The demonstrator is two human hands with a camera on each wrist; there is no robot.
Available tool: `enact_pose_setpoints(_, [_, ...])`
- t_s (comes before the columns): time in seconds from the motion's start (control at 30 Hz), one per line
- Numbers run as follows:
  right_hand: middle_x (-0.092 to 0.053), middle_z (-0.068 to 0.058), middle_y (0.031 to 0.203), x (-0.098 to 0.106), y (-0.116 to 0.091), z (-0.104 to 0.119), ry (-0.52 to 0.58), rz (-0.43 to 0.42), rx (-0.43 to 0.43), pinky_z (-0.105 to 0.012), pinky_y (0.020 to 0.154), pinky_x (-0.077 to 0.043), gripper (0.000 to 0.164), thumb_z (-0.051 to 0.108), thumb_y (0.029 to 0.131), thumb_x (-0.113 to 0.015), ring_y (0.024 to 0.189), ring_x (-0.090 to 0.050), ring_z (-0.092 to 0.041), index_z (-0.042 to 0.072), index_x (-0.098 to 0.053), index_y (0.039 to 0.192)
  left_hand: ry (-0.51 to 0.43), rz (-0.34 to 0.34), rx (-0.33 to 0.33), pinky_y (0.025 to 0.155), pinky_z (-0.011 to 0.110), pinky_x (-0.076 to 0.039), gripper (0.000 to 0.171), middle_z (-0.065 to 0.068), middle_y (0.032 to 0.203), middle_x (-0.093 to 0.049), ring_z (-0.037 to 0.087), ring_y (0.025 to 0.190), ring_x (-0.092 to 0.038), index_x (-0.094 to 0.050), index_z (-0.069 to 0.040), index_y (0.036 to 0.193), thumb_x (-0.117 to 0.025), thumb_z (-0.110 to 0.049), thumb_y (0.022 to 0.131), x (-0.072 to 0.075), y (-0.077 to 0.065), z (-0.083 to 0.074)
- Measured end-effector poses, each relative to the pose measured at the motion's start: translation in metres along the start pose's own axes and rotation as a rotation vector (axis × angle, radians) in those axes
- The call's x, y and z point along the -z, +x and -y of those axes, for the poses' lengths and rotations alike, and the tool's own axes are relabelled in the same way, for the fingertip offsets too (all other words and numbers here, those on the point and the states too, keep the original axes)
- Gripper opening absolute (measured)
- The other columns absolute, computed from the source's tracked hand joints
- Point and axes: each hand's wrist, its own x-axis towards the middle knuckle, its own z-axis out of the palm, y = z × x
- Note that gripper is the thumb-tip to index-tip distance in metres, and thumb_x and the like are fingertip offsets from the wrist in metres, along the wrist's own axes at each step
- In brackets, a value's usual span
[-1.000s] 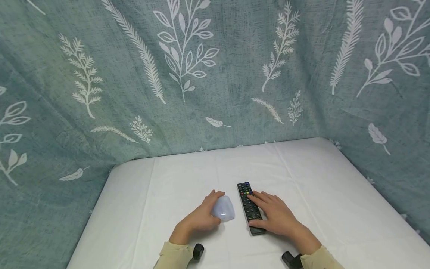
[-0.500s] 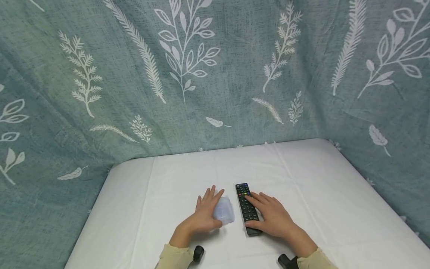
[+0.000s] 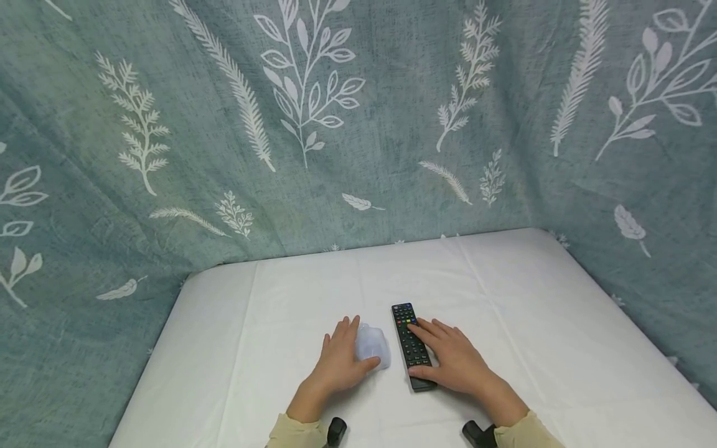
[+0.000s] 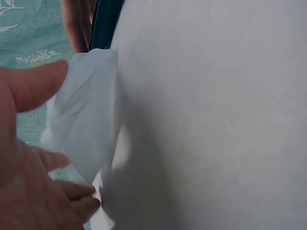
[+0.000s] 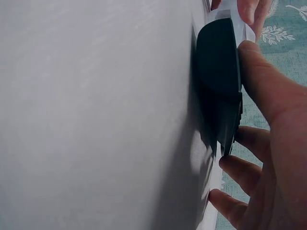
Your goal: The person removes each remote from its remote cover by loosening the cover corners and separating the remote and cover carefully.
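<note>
On the white cloth lies a small pale, translucent plastic-wrapped packet (image 3: 372, 345). My left hand (image 3: 338, 364) is beside its left side, fingers outstretched, with the thumb reaching over its near part. In the left wrist view the packet (image 4: 86, 110) looks crinkled, and the fingers are around it without clearly pinching. What it contains is unclear. To the right, a black remote control (image 3: 411, 358) lies face up at a slight slant. My right hand (image 3: 456, 361) rests on it, index finger on the upper buttons and thumb near the lower end. The right wrist view shows the remote's end (image 5: 218, 60) from low down.
The white cloth-covered table (image 3: 280, 298) is backed by a green leaf-patterned curtain (image 3: 392, 124), which also hangs along both sides. Black devices sit at the left wrist (image 3: 336, 430) and right wrist (image 3: 477, 434).
My left hand spread its fingers off the packet, then its thumb moved over the packet's near part. The right hand and remote shifted slightly left, then stayed almost still.
</note>
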Motion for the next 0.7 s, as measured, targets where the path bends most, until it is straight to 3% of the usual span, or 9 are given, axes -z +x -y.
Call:
enact_pose_setpoints(0.37, [-0.048,-0.010,0.154,-0.002,0.003,0.004,0.018,0.047,-0.046,-0.071,0.112,-0.029,0.086,0.068,0.077,-0.071,0.144,-0.039,-0.043,0.024,-0.050,0.148,-0.027,0.141,0.001,0.122,0.067,-0.004,0.087,0.018,0.165,-0.023,0.036,0.155,-0.017,-0.025,-0.009,0.158,-0.068,-0.032,0.085,0.002,0.011,0.001])
enact_pose_setpoints(0.7, [-0.048,-0.010,0.153,-0.001,0.004,0.004,0.009,0.046,-0.042,-0.070,0.113,-0.029,0.085,0.067,0.078,-0.071,0.144,-0.039,-0.043,0.022,-0.050,0.148,-0.024,0.131,-0.019,0.123,0.064,-0.008,0.090,0.022,0.165,-0.020,0.040,0.155,-0.016,-0.023,-0.008,0.158,-0.067,-0.036,0.085,0.005,0.011,0.004])
